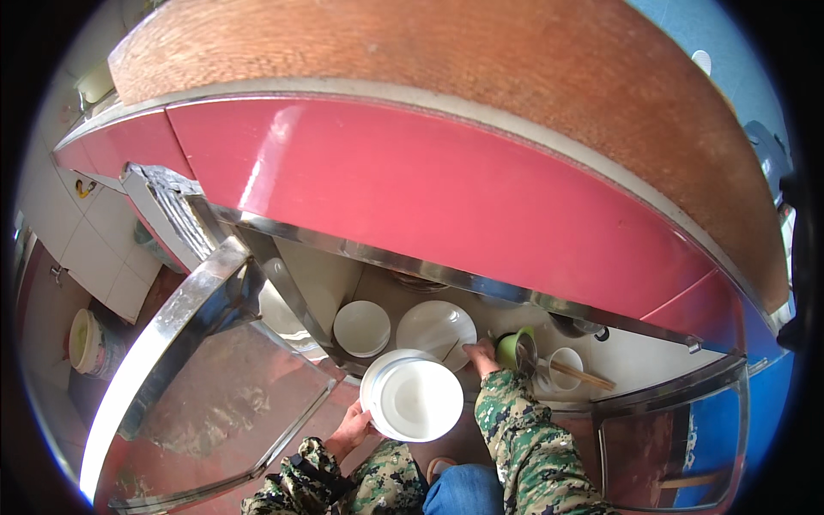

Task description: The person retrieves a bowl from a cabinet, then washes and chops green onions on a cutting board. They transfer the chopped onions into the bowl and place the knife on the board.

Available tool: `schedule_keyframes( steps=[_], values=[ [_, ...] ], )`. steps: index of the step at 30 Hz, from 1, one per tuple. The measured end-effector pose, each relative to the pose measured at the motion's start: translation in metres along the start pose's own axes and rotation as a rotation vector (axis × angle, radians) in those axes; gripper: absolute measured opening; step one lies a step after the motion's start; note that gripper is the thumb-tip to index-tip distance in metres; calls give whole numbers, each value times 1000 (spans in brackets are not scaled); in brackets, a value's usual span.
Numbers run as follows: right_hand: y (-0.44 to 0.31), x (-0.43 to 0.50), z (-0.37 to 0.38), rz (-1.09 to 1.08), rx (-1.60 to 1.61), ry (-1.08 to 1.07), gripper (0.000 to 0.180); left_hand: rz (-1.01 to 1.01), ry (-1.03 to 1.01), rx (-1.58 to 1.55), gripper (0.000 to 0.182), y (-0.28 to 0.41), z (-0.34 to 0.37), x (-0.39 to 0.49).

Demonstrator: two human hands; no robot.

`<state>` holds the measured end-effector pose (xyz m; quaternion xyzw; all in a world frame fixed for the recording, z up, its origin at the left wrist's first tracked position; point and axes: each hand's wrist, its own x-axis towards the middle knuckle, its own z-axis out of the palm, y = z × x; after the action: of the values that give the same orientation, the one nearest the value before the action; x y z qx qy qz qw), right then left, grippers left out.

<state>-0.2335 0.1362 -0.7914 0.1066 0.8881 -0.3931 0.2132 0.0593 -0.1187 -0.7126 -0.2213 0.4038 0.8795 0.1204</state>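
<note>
My left hand (353,426) grips the left rim of a small stack of white bowls (418,399), held in front of the cabinet opening. The top bowl looks bare inside. My right hand (484,358) reaches into the cabinet, its fingertips at the right rim of a large white plate (428,325). Whether those fingers close on the rim is hard to see. A thin dark stick-like line (450,350) crosses the plate. Left of it stand stacked white dishes (362,327). Just right of my right hand is a green cup (508,351) with a metal vessel (526,355) against it.
Farther right, a white cup (566,367) has wooden chopsticks (582,375) across it. A metal-framed glass door (193,393) swings out at left, another glass door (669,450) at right. Above hangs the red cabinet front (418,199) under a brown countertop (418,51). A bucket (90,341) stands far left.
</note>
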Motion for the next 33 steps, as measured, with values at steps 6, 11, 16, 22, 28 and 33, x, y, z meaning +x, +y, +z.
schedule_keyframes(
  steps=[6,11,16,22,28,33],
  values=[
    [-7,1,3,6,-165,120,38,23,-11,3,48,-1,-3,-4],
    [-1,4,13,26,47,173,35,45,-46,-22,55,-7,-11,-6],
    [8,14,24,-176,72,417,29,31,-14,22,64,-14,-22,-4],
    [8,-20,1,-238,-120,390,28,43,-50,-13,66,-25,-23,-2],
    [3,-60,-11,-235,-46,366,26,-53,13,-16,53,-12,-17,2],
    [-9,-63,-47,-337,44,335,21,9,-2,-14,43,31,-1,53]
  ],
)
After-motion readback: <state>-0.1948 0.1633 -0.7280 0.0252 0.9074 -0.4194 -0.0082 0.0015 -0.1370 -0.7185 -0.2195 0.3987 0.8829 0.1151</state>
